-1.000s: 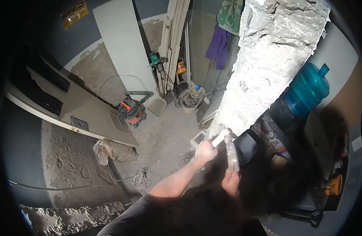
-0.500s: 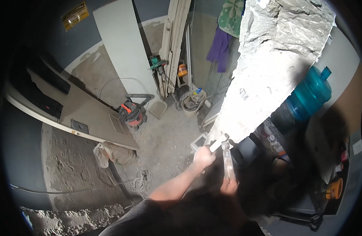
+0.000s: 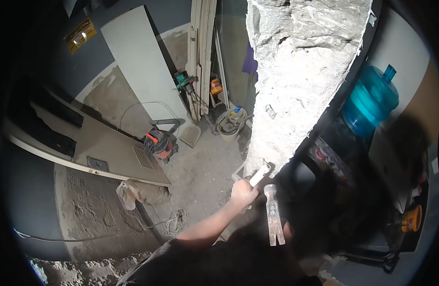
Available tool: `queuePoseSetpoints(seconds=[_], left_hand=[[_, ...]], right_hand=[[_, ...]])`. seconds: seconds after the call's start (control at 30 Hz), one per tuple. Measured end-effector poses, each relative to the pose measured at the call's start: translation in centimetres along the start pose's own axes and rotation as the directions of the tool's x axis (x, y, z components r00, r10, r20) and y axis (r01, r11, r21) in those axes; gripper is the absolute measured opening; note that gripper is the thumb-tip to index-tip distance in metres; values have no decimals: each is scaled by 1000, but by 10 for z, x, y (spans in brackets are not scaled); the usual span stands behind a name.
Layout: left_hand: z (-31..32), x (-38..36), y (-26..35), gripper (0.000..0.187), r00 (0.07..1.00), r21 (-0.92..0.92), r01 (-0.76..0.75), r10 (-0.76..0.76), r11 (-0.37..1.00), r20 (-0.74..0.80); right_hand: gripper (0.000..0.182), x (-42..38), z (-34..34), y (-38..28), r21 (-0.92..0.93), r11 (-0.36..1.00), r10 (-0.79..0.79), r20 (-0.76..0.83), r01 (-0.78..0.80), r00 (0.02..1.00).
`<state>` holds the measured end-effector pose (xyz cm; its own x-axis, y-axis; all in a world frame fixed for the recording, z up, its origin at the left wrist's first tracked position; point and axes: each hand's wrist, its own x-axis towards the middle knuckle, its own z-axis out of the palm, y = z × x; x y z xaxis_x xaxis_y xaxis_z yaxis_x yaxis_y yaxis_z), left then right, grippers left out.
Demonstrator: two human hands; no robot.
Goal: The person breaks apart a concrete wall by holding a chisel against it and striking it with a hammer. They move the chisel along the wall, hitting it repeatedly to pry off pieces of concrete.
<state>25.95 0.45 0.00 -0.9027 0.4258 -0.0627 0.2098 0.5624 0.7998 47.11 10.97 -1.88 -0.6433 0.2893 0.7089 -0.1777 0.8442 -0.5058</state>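
My left hand [image 3: 244,193] is wrapped round a pale, light-coloured chisel [image 3: 260,175]. The chisel's far end is at the lower part of a rough, brightly lit plaster column [image 3: 295,95]. Just below and to the right is a claw hammer [image 3: 273,214], its claw pointing down toward me and its head a little apart from the chisel. Only a sliver of my right hand [image 3: 287,232] shows beside the hammer, in shadow; it is closed on the hammer, the handle hidden from view.
A blue water jug [image 3: 372,100] stands right of the column, above shadowed clutter. On the dusty floor are a red and black vacuum [image 3: 160,143], a bucket [image 3: 229,128], a dustpan [image 3: 191,135] and a coiled cable [image 3: 174,223]. A pale board [image 3: 138,62] leans at the back.
The hammer has swung back from the chisel's end toward me, and its claw has turned into view. My left hand still grips the chisel. The whole view has shifted slightly.
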Motion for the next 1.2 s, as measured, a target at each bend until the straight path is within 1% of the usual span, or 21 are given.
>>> queuePoseSetpoints(seconds=[0.1,0.17,0.2,0.27,0.3,0.37,0.4,0.43,0.5,0.53,0.57,0.63,0.7,0.77,0.8,0.93,0.97,1.03,1.07,1.13,1.2], left_hand=[[1,-6,8,28,995,26,104,-104,994,9],[9,-7,3,28,997,-26,61,-62,998,-42],[10,-7,3,28,997,-44,75,-77,996,-31],[10,-9,7,28,996,-68,86,-88,994,-23],[7,-9,12,27,995,-23,89,-90,996,-33],[1,-5,19,26,994,16,86,-85,996,-65],[1,-9,20,25,994,2,84,-84,996,-74],[2,-13,21,25,993,-15,83,-84,996,-82],[9,-16,22,26,991,-26,97,-99,995,-92],[9,-19,25,26,989,-21,112,-114,993,-90],[9,-19,29,27,989,-16,122,-123,992,-88],[18,-19,27,27,989,-33,114,-117,993,-95],[20,-24,30,27,988,-50,105,-110,993,-107],[14,-25,41,26,974,-47,139,-145,989,-174],[14,-27,42,26,970,-61,129,-138,990,-199],[19,-27,46,25,963,-77,179,-190,981,-192],[21,-25,44,25,964,-77,177,-188,981,-190],[26,-27,41,27,964,-87,143,-158,986,-214],[29,-23,31,31,956,-129,235,-253,963,-147],[34,-25,11,32,961,-104,216,-230,971,-154],[38,-38,-8,30,980,-84,117,-128,990,-149]], right_hand=[[29,1,3,-20,424,876,235,40,-229,971],[28,-11,22,16,364,911,-143,-156,192,977],[28,-16,32,22,366,909,-149,-156,197,976],[31,-21,46,26,75,985,156,-19,-154,988],[37,-24,50,24,-88,946,315,10,-313,949],[34,0,33,-9,-30,942,336,51,-335,940],[29,-1,31,-18,209,814,533,104,-543,840],[29,-3,27,-19,207,815,530,111,-541,841],[26,-6,16,-15,319,924,222,-1,-210,975],[32,33,11,-44,522,842,177,-32,-135,984],[22,19,2,-30,424,883,189,73,-202,979],[26,12,17,-17,15,988,151,59,-153,987],[31,31,22,-23,88,849,492,226,-521,840],[30,23,15,-28,236,761,560,229,-604,796],[45,42,4,-56,346,809,439,181,-475,880],[45,45,8,-59,554,828,182,-122,-84,976],[44,36,13,-48,521,836,229,-47,-172,972],[39,33,24,-18,83,926,347,204,-369,915],[39,25,24,-14,77,927,347,204,-368,915],[37,31,29,-18,9,925,372,180,-380,911],[37,22,18,-38,184,896,369,203,-405,907]])
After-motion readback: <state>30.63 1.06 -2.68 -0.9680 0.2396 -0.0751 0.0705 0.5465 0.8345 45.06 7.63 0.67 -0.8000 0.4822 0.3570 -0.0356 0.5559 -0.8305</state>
